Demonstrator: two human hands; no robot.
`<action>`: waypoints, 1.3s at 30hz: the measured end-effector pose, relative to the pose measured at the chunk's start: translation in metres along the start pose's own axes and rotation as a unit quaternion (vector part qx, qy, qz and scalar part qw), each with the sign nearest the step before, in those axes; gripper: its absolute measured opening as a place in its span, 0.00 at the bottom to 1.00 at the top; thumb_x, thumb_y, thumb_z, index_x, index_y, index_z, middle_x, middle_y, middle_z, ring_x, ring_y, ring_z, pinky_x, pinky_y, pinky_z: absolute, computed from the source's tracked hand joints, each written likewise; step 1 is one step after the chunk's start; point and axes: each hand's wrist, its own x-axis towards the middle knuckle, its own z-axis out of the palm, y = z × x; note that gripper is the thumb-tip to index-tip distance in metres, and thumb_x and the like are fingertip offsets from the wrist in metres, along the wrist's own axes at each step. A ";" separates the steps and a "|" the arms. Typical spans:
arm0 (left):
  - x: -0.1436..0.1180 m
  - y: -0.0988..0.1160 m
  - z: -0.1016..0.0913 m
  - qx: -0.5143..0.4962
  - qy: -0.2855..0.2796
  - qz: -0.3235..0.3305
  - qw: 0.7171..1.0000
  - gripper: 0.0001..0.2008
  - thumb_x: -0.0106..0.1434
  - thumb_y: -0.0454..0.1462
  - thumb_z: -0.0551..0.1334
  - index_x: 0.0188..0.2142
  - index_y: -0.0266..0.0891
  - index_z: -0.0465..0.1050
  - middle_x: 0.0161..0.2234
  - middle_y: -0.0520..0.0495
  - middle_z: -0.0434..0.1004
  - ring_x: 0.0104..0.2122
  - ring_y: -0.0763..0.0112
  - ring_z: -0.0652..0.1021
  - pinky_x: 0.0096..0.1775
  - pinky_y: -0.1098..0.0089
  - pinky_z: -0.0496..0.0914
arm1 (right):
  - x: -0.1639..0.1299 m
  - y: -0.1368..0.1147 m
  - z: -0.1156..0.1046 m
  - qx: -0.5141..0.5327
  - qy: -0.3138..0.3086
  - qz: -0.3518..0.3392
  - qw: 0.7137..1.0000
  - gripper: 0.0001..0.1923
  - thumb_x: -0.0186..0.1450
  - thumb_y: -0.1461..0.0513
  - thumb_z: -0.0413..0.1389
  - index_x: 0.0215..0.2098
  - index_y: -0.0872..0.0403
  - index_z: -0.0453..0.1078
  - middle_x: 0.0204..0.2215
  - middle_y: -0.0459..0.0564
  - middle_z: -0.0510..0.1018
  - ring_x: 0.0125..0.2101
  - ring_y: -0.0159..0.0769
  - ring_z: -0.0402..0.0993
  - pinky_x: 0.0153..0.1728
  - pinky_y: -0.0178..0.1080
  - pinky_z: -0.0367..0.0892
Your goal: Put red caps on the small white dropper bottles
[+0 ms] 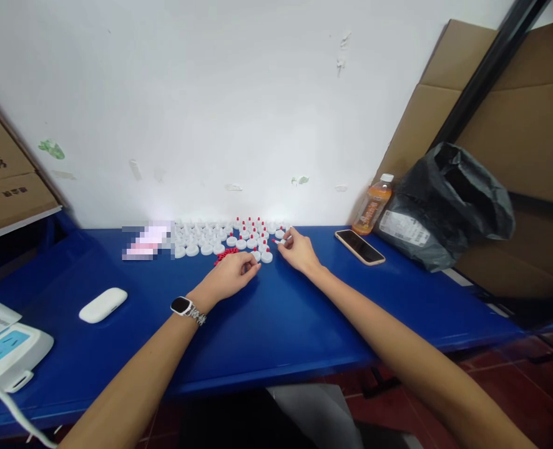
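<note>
My right hand point(301, 252) pinches a white nozzle cap point(279, 242) with a red tip, tilted on its side so the tip points left. My left hand point(232, 274) is closed, its fingers curled over the table; whatever they hold, if anything, is hidden. Just behind the left hand lies a small heap of red tips point(225, 254), partly covered by it. Between and beyond my hands stand several white caps with red tips point(253, 237). Farther left are rows of white nozzle caps point(199, 238) without red tips.
The blue table point(276, 324) meets a white wall. On the right are a phone point(359, 247), an orange drink bottle point(372, 206) and a black plastic bag point(440, 206). A white case point(103, 305) and a corded white device point(12, 349) sit on the left.
</note>
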 end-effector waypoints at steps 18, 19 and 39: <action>0.000 -0.005 -0.001 0.018 0.023 0.004 1.000 0.12 0.67 0.41 0.55 0.34 0.38 0.74 0.30 0.48 0.76 0.28 0.70 0.73 0.32 0.69 0.65 | 0.003 0.005 0.016 -0.041 0.034 0.000 0.999 0.11 0.67 0.58 0.52 0.40 0.53 0.74 0.38 0.53 0.74 0.44 0.42 0.67 0.50 0.42 0.62; 0.000 -0.006 -0.001 0.018 0.029 0.006 0.999 0.12 0.67 0.41 0.55 0.34 0.38 0.74 0.30 0.48 0.76 0.28 0.70 0.73 0.32 0.69 0.65 | 0.008 0.004 0.013 -0.041 0.041 -0.008 0.998 0.11 0.68 0.59 0.51 0.40 0.53 0.74 0.37 0.52 0.75 0.43 0.42 0.67 0.49 0.42 0.62; -0.004 -0.022 -0.021 -0.022 0.141 -0.017 0.990 0.12 0.68 0.43 0.56 0.40 0.39 0.74 0.36 0.47 0.76 0.35 0.68 0.75 0.41 0.67 0.69 | 0.064 -0.033 -0.003 -0.075 0.049 -0.055 0.994 0.09 0.65 0.62 0.53 0.33 0.53 0.76 0.33 0.50 0.81 0.42 0.43 0.71 0.52 0.47 0.57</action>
